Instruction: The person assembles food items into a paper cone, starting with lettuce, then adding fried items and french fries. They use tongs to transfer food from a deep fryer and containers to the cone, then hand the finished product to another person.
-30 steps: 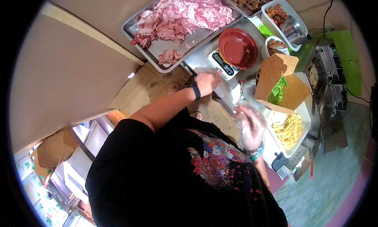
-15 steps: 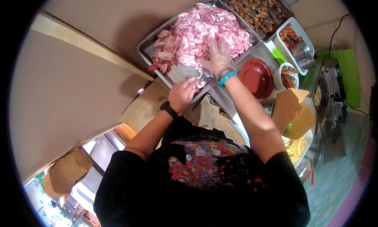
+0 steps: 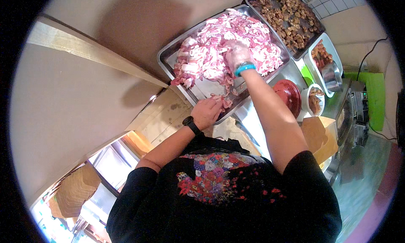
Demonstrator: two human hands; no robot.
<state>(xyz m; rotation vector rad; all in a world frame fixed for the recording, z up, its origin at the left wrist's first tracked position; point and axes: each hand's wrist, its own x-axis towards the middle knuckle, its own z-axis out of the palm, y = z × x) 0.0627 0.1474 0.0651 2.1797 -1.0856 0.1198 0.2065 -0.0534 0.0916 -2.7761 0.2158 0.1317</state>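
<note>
A heap of sliced raw meat point(image 3: 211, 40), pink with white fat, fills much of a metal tray point(image 3: 203, 87). My right hand point(image 3: 239, 55), in a clear plastic glove with a turquoise band at the wrist, digs into the heap's right side. Its fingers are bent down and closed in the slices, their tips hidden. My left hand point(image 3: 206, 113), bare and with a black watch, is closed over the tray's near edge. A small clump of meat strips lies against its fingers.
Beyond the meat stands a tray of browned pieces point(image 3: 289, 21). To the right are a white bin point(image 3: 333, 80) with a metal container, a red round bowl point(image 3: 289, 97), a white tub point(image 3: 314, 100) and a cardboard box point(image 3: 318, 135). A wall point(image 3: 84, 91) rises at left.
My right hand has gone from spread fingers on top of the meat to bent fingers pushed into it. The tray and surroundings sit slightly further right and lower in view.
</note>
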